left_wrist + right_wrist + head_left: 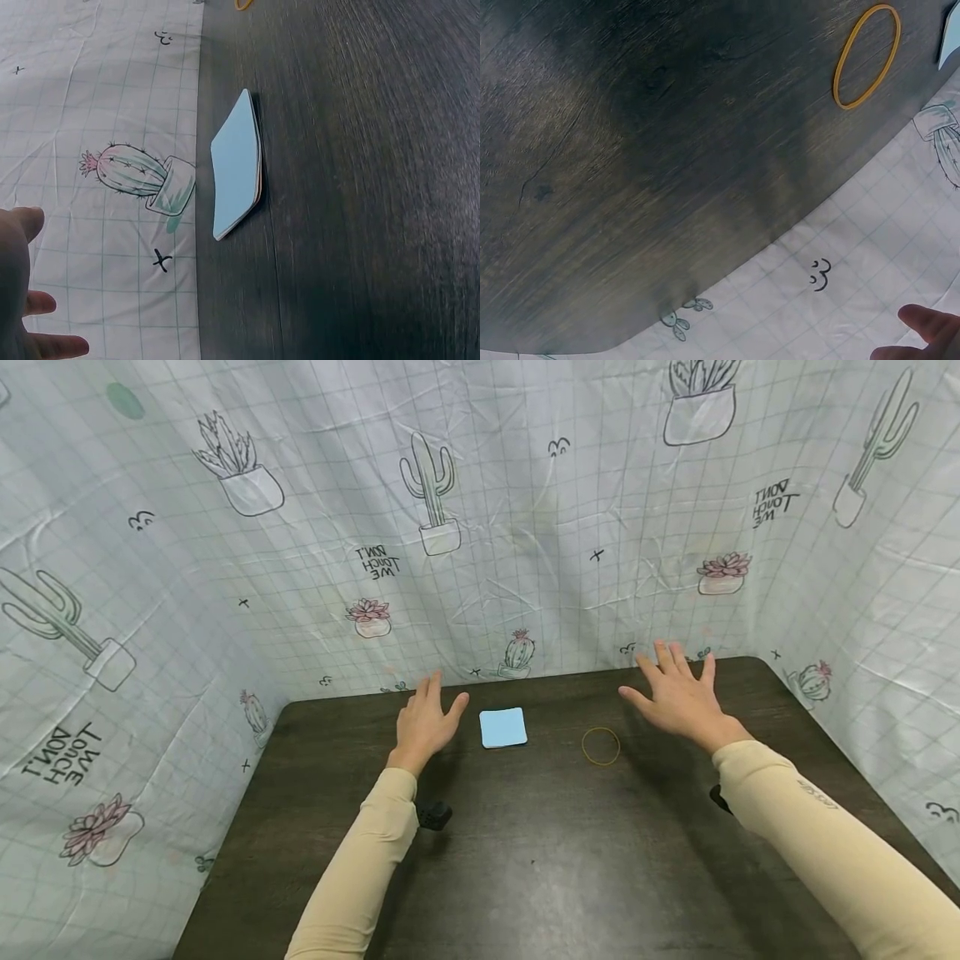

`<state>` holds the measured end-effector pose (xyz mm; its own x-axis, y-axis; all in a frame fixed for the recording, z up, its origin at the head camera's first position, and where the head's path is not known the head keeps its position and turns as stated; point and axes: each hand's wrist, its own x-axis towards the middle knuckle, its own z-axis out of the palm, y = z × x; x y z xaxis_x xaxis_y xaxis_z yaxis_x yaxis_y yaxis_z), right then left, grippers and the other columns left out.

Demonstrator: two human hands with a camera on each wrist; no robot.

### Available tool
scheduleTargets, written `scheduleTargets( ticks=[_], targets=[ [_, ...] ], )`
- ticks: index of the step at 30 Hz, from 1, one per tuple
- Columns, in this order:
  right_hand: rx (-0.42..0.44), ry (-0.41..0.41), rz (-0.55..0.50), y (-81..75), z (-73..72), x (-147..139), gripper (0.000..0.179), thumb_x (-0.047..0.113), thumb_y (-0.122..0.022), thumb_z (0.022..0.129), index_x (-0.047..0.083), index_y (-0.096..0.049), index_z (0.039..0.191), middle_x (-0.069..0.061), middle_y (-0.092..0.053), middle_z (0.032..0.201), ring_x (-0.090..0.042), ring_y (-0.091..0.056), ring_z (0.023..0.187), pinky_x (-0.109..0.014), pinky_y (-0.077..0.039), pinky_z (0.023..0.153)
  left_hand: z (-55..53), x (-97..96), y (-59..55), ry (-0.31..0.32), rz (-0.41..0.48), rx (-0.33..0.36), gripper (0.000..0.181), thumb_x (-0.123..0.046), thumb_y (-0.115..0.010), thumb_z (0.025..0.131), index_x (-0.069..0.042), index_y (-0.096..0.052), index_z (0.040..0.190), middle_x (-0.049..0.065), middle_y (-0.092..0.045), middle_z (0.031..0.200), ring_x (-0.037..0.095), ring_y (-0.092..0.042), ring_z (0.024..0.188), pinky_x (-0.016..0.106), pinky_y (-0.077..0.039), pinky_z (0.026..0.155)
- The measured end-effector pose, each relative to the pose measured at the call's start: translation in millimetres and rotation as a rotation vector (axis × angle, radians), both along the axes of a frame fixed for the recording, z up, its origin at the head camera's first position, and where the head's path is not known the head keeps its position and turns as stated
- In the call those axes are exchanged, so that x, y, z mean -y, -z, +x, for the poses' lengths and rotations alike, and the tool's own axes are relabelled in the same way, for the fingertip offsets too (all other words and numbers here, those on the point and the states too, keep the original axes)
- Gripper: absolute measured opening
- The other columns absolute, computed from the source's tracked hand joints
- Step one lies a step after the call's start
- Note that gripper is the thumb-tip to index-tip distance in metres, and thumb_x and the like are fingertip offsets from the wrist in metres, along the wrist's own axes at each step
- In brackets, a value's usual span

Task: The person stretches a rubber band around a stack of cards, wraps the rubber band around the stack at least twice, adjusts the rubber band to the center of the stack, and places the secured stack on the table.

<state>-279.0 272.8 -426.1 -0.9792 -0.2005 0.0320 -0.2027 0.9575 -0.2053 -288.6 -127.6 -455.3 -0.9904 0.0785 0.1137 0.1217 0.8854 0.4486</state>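
Note:
A small stack of light blue cards [503, 728] with rounded corners lies near the back of the dark table; its layered edge shows in the left wrist view. To its right a thin yellow rubber band [601, 747] lies in a loose ring on the wood. My left hand [424, 723] hovers left of the cards, fingers extended and thumb apart, holding nothing. On the other side, my right hand [681, 697] is spread above the table, right of the rubber band and touching neither thing. Only some fingertips of each hand appear in the wrist views.
The dark wooden table [525, 877] meets a white curtain [510, 527] printed with cacti, which hangs behind and along both sides. A black wrist device [434, 815] is strapped below the left sleeve, and another [720, 798] sits below the right one.

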Motion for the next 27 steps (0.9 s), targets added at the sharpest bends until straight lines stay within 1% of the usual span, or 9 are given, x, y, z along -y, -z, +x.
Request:
scheduleTargets(
  ticks=[4,8,12,16,21,27],
  targets=[
    [-0.008,0.011,-0.048,0.9,0.3,2.5,0.085,0.063,-0.040,0.102,0.000,-0.026,0.158,-0.029,-0.001,0.163,-0.050,-0.001,0.148,-0.076,0.018,0.102,-0.7,-4.4,0.5,0.000,0.008,0.005,0.079,-0.064,-0.038,0.102,-0.015,-0.021,0.162,0.018,-0.030,0.160,0.043,-0.040,0.138,0.062,-0.036,0.107],
    [0.010,0.024,-0.097,2.8,0.8,5.2,0.085,0.062,-0.041,0.102,-0.001,-0.025,0.158,-0.029,-0.002,0.163,-0.051,-0.005,0.148,-0.079,0.006,0.105,-1.0,-8.4,2.3,-0.009,0.017,0.018,0.080,-0.064,-0.039,0.102,-0.015,-0.019,0.162,0.018,-0.031,0.160,0.042,-0.041,0.137,0.061,-0.038,0.105],
    [0.008,0.024,-0.120,5.3,0.3,6.7,0.085,0.060,-0.043,0.103,-0.003,-0.023,0.157,-0.031,-0.005,0.162,-0.052,-0.011,0.146,-0.079,-0.008,0.106,-1.9,-11.9,4.9,-0.016,0.023,0.021,0.082,-0.063,-0.041,0.101,-0.014,-0.018,0.162,0.018,-0.032,0.159,0.041,-0.042,0.137,0.061,-0.038,0.105],
    [0.000,0.021,-0.130,7.8,-0.3,6.7,0.085,0.057,-0.044,0.103,-0.006,-0.024,0.156,-0.034,-0.009,0.161,-0.055,-0.017,0.143,-0.076,-0.020,0.105,-4.2,-16.1,7.9,-0.013,0.031,0.011,0.081,-0.061,-0.043,0.102,-0.013,-0.019,0.162,0.018,-0.033,0.158,0.041,-0.044,0.135,0.061,-0.040,0.103],
    [0.015,0.027,-0.138,10.4,-0.5,8.0,0.084,0.056,-0.046,0.103,-0.006,-0.025,0.155,-0.034,-0.009,0.160,-0.056,-0.020,0.141,-0.071,-0.027,0.106,-5.3,-20.0,9.7,-0.003,0.034,0.021,0.081,-0.063,-0.042,0.102,-0.014,-0.018,0.162,0.017,-0.033,0.159,0.041,-0.044,0.135,0.060,-0.041,0.102],
    [0.031,0.027,-0.153,13.5,-1.2,11.0,0.083,0.054,-0.046,0.104,-0.007,-0.025,0.155,-0.034,-0.009,0.160,-0.056,-0.020,0.141,-0.070,-0.027,0.106,-5.4,-20.8,12.6,-0.007,0.053,0.034,0.080,-0.062,-0.043,0.102,-0.016,-0.017,0.162,0.016,-0.033,0.159,0.040,-0.042,0.137,0.059,-0.040,0.104]
  ],
)
